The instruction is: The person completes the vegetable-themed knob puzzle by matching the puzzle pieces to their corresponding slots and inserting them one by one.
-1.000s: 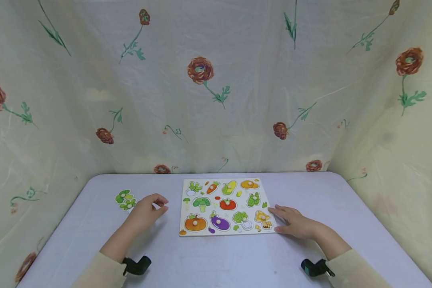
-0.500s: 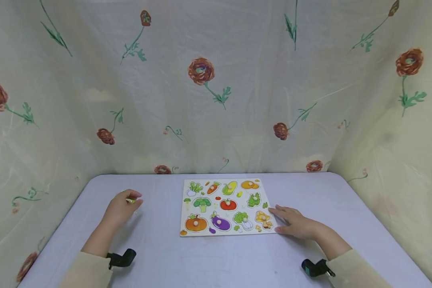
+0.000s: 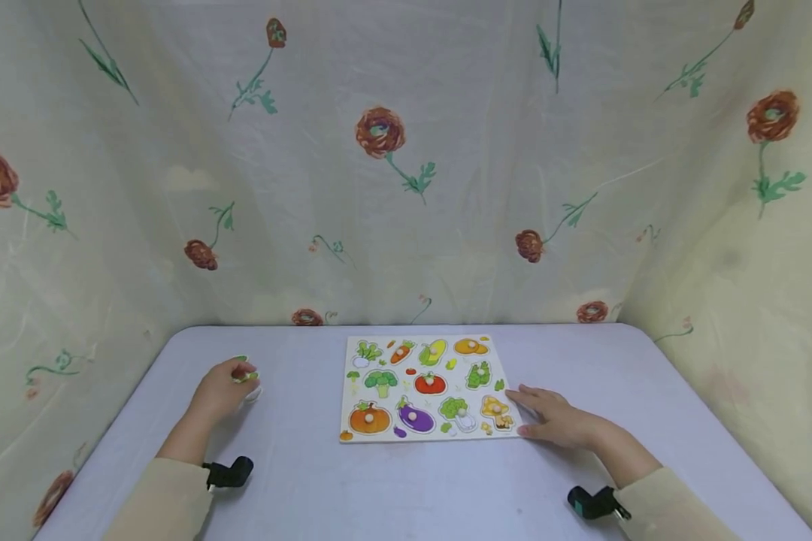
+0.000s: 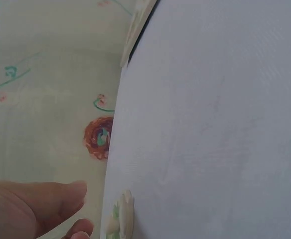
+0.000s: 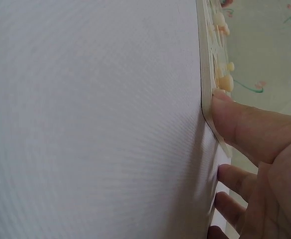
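Over at the table's left, my left hand (image 3: 219,389) hovers low with thumb and fingertips about green vegetable puzzle pieces (image 3: 246,377), which it mostly covers. In the left wrist view a knobbed puzzle piece (image 4: 127,216) is near the thumb, and a gap shows between thumb and finger. The vegetable peg puzzle board (image 3: 406,406) lies mid-table. Knobs show on most of its pictures, such as the tomato and eggplant, but none on the broccoli or radish. My right hand (image 3: 558,421) rests at the board's right edge, its thumb touching the rim and its fingers extended.
A white cloth covers the table (image 3: 406,496). Flower-printed fabric (image 3: 446,248) hangs behind it and along both sides. Each wrist carries a black camera, seen on the left wrist (image 3: 230,473) and the right wrist (image 3: 595,502).
My left hand has moved left from beside the board to the loose puzzle pieces, which it now partly hides. The right hand stays at the board's edge.
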Demonstrator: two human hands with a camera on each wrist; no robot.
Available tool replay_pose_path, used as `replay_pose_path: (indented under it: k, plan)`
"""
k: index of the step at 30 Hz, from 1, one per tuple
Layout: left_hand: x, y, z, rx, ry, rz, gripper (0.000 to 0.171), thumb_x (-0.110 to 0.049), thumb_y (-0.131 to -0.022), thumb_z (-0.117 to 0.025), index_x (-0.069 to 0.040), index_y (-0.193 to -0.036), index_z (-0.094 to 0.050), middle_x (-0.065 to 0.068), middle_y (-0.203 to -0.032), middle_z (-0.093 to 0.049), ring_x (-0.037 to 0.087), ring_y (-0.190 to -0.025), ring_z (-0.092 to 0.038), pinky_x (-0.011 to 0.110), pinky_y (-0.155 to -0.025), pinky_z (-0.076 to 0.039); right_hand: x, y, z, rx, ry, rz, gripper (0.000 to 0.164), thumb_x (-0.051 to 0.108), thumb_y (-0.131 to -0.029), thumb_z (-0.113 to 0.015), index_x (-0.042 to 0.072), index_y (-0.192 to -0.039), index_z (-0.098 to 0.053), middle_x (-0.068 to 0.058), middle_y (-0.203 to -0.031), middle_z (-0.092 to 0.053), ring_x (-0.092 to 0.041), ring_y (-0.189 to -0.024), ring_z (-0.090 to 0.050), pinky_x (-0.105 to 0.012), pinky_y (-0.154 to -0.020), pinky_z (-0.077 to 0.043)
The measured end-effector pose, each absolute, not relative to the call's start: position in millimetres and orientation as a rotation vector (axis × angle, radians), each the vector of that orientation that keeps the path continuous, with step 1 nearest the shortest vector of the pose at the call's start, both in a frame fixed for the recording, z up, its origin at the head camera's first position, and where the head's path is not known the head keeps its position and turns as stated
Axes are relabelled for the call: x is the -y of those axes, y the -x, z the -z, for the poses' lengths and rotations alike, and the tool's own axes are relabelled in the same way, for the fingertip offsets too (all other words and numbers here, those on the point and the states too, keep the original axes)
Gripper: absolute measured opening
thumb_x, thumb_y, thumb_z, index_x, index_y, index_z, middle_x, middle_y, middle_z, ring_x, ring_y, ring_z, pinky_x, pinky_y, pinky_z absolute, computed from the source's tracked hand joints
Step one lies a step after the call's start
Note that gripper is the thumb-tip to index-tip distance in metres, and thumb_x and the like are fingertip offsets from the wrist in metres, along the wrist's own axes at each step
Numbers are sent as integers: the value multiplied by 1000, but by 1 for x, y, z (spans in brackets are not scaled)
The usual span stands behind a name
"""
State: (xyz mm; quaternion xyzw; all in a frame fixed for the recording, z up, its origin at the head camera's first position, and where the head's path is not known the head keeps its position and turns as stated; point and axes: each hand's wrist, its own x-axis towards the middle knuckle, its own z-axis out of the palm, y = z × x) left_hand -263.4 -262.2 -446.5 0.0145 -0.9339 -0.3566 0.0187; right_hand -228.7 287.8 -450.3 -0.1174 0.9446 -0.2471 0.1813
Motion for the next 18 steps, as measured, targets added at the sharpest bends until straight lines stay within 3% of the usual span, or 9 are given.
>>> replay_pose_path:
  k: [18]
  plan:
    - [261,267,459,2918,-136,1110,25,-5,-92,-66,10,-112,-63,30,-113,-62,43,-107,-58,55,-90,-47,-289,229,451,-2671,324,699,72,37,-92,-70,13,-153,-42,-25,-160,-24,-54,-145,-15,-74,-109,-18]
